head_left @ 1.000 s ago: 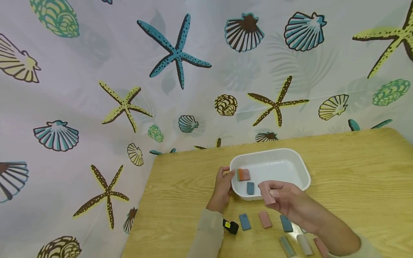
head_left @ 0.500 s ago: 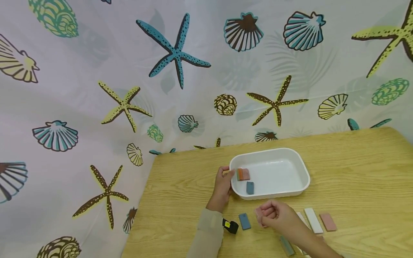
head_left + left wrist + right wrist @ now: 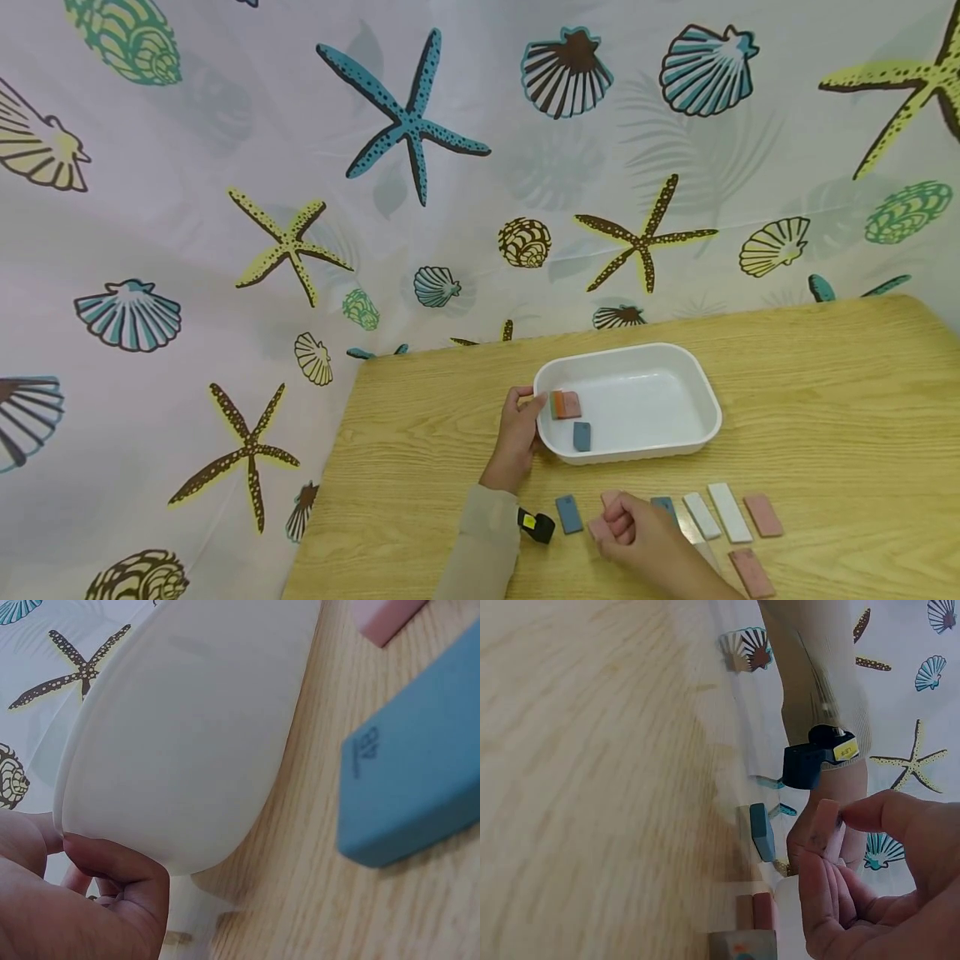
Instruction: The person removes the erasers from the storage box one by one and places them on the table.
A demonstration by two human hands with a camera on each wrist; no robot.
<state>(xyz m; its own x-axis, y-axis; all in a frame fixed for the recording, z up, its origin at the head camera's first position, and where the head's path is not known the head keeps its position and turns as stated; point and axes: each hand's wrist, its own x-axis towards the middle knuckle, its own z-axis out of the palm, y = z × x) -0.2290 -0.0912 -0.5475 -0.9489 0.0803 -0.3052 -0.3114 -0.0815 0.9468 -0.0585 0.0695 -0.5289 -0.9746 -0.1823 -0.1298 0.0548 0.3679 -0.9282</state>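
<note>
My left hand grips the left end of a white plastic tray, thumb over the rim; the left wrist view shows its curled fingers at the tray's edge. Inside the tray lie a pink block, a green-and-orange block and a blue block. In front of the tray, my right hand pinches a small pink rectangular block between thumb and fingers. Another pink block is partly hidden behind that hand. A blue block with dark printed marks lies left of it.
Right of the right hand lie a blue block, white blocks and pink blocks on the wooden table. A black wrist camera sits by the left sleeve. Shell-patterned cloth hangs behind the table.
My right hand has come down from above the tray's front edge to near the table, still holding the pink block, uncovering blocks at the right. The left hand and tray stay put.
</note>
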